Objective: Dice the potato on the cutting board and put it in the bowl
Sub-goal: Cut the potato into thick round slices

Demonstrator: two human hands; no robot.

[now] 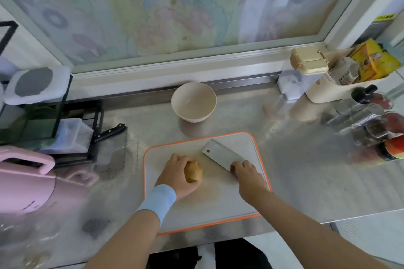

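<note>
A whole brown potato point(193, 171) lies on the white, orange-edged cutting board point(209, 203) on the steel counter. My left hand point(178, 173), with a light blue wristband, curls around the potato's left side. My right hand point(247, 173) grips the handle end of a broad cleaver point(220, 153). The cleaver's blade lies flat on the board to the right of the potato and points to the far left. An empty beige bowl point(194, 101) stands on the counter behind the board.
A pink appliance point(26, 183) sits at the near left, next to a black rack point(72, 133) with a black-handled knife point(111, 131). Spice jars point(371, 120) and a cream container of packets point(341, 85) crowd the right. The counter's front edge runs just below the board.
</note>
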